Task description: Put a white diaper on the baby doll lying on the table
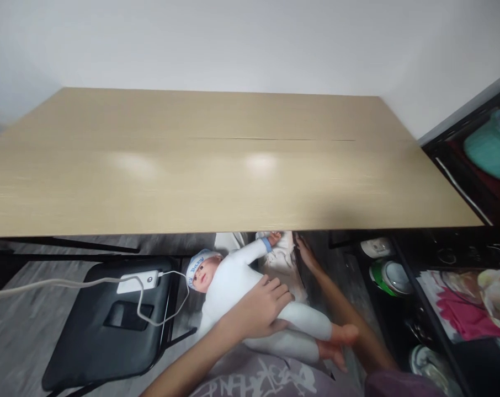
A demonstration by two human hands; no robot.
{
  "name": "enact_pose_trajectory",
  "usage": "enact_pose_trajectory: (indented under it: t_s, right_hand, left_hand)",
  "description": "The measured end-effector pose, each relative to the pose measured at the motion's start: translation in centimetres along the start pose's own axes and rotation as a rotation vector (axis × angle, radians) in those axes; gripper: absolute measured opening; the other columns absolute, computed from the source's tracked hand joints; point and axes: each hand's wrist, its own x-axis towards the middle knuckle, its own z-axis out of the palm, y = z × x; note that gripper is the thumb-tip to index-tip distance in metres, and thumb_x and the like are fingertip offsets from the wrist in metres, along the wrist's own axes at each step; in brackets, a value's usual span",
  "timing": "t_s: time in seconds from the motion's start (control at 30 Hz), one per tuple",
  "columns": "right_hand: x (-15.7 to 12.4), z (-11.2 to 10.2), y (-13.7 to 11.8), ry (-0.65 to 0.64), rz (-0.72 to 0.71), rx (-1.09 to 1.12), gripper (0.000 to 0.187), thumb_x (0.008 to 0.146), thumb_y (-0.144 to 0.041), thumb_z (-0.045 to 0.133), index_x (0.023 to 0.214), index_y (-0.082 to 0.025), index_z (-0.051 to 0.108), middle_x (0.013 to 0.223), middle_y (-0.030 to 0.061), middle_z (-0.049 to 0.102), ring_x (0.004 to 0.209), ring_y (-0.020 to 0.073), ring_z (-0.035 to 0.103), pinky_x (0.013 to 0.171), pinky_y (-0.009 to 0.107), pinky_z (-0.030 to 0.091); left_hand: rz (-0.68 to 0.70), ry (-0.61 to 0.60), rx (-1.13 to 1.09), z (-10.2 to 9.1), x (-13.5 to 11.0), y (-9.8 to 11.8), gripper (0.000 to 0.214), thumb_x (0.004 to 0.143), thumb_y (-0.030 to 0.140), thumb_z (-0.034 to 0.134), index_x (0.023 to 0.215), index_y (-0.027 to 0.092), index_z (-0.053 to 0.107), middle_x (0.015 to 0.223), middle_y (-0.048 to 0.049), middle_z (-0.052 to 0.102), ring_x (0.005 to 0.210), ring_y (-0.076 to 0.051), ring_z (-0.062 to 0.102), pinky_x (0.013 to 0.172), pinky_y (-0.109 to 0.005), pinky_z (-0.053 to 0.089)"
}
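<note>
A baby doll [235,284] in a white suit with blue cuffs and a blue-and-white cap lies on its back across the lap, head to the left, bare feet to the right. My left hand [261,306] lies over its belly and hip, fingers curved around the body, holding it there. Under the table's front edge, a crumpled white cloth item [283,256] sits just beyond the doll. My right hand [307,255] is beside the right edge of that cloth, fingers stretched forward; whether it grips the edge cannot be made out.
A wooden tabletop [217,187] spans the view above the lap. Left, a black chair seat [88,342] carries a white power bank [138,282] with a cable and a dark phone-like object [128,315]. Right, a black shelf holds a jar [394,275] and pink cloth [465,314].
</note>
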Motion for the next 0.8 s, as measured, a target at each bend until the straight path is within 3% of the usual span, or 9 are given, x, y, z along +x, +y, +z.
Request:
enact_pose_trajectory:
  t_s: [0.13, 0.23, 0.3, 0.4, 0.47, 0.53, 0.6, 0.7, 0.8]
  right_hand:
    - [-1.7, -2.2, -2.3, 0.057, -0.022, 0.009, 0.053, 0.101, -0.07, 0.05, 0.105, -0.022, 0.072, 0.11, 0.0142, 0.08, 0.106, 0.0293, 0.075, 0.099, 0.048, 0.06]
    - [-3.8, -2.4, -5.4, 0.025, -0.21, -0.079, 0.031, 0.105, -0.05, 0.059, 0.105, -0.023, 0.074, 0.105, 0.0107, 0.08, 0.103, 0.0282, 0.074, 0.101, 0.047, 0.06]
    - [-5.1, -1.6, -7.8, -0.112, -0.47, -0.18, 0.021, 0.104, -0.037, 0.062, 0.112, -0.024, 0.077, 0.108, 0.0102, 0.08, 0.106, 0.0285, 0.075, 0.101, 0.048, 0.061]
    - [-5.6, 0.5, -11.2, -0.391, -0.812, -0.299, 0.034, 0.104, -0.025, 0.063, 0.136, -0.027, 0.075, 0.135, 0.0097, 0.078, 0.13, 0.0287, 0.071, 0.117, 0.051, 0.057]
    - [-5.2, 2.4, -12.9, -0.545, -0.928, -0.342, 0.049, 0.105, -0.022, 0.061, 0.154, -0.026, 0.064, 0.156, 0.0098, 0.068, 0.149, 0.0278, 0.061, 0.129, 0.052, 0.049]
    - [-4.3, 4.2, -14.3, -0.679, -0.983, -0.39, 0.063, 0.102, -0.019, 0.064, 0.164, -0.021, 0.053, 0.165, 0.0136, 0.06, 0.155, 0.0292, 0.054, 0.132, 0.053, 0.045]
    - [-3.4, 5.9, -15.3, -0.786, -0.977, -0.485, 0.064, 0.096, -0.017, 0.07, 0.159, -0.015, 0.057, 0.153, 0.0179, 0.068, 0.143, 0.0328, 0.064, 0.123, 0.054, 0.051]
    - [-3.0, 7.7, -16.9, -0.904, -0.926, -0.625, 0.034, 0.091, -0.017, 0.077, 0.125, -0.014, 0.075, 0.118, 0.015, 0.081, 0.108, 0.0318, 0.075, 0.101, 0.047, 0.059]
    - [-4.2, 7.7, -19.1, -0.953, -0.928, -0.616, 0.022, 0.093, -0.02, 0.075, 0.115, -0.016, 0.074, 0.115, 0.0123, 0.081, 0.104, 0.0288, 0.075, 0.101, 0.044, 0.057]
  left_hand:
    - [-0.023, -0.003, 0.008, -0.2, -0.3, 0.1, 0.037, 0.099, 0.052, 0.076, 0.115, 0.02, 0.064, 0.113, -0.0085, 0.072, 0.103, -0.031, 0.064, 0.09, -0.05, 0.05]
    - [-0.028, 0.001, 0.024, -0.2, -0.6, 0.3, 0.038, 0.1, 0.052, 0.075, 0.116, 0.02, 0.064, 0.114, -0.0087, 0.072, 0.103, -0.03, 0.063, 0.09, -0.048, 0.049]
    - [-0.027, 0.008, 0.041, -0.1, -0.8, 0.4, 0.037, 0.101, 0.053, 0.073, 0.115, 0.02, 0.064, 0.114, -0.0088, 0.073, 0.104, -0.03, 0.063, 0.09, -0.047, 0.048]
    - [-0.011, 0.021, 0.064, 0.0, -1.1, 0.8, 0.037, 0.104, 0.053, 0.071, 0.116, 0.019, 0.065, 0.117, -0.0096, 0.072, 0.109, -0.029, 0.062, 0.098, -0.046, 0.046]
    - [-0.011, 0.032, 0.06, 0.0, -1.3, 1.1, 0.038, 0.105, 0.055, 0.069, 0.116, 0.018, 0.066, 0.118, -0.01, 0.072, 0.111, -0.029, 0.061, 0.1, -0.044, 0.045]
    - [-0.031, 0.032, 0.033, -0.1, -1.6, 1.5, 0.039, 0.106, 0.057, 0.067, 0.116, 0.019, 0.068, 0.116, -0.0087, 0.071, 0.107, -0.027, 0.062, 0.097, -0.043, 0.045]
    - [-0.062, 0.02, -0.007, -0.1, -1.9, 2.0, 0.038, 0.104, 0.058, 0.069, 0.118, 0.023, 0.07, 0.112, -0.006, 0.07, 0.102, -0.025, 0.062, 0.094, -0.041, 0.044]
    - [-0.107, 0.017, -0.043, -0.3, -2.2, 2.8, 0.04, 0.098, 0.06, 0.077, 0.117, 0.025, 0.073, 0.108, -0.0043, 0.07, 0.102, -0.025, 0.062, 0.093, -0.041, 0.043]
    - [-0.11, 0.058, -0.026, -0.6, -3.0, 4.2, 0.047, 0.095, 0.066, 0.078, 0.117, 0.024, 0.075, 0.108, -0.0061, 0.072, 0.103, -0.027, 0.063, 0.093, -0.042, 0.043]
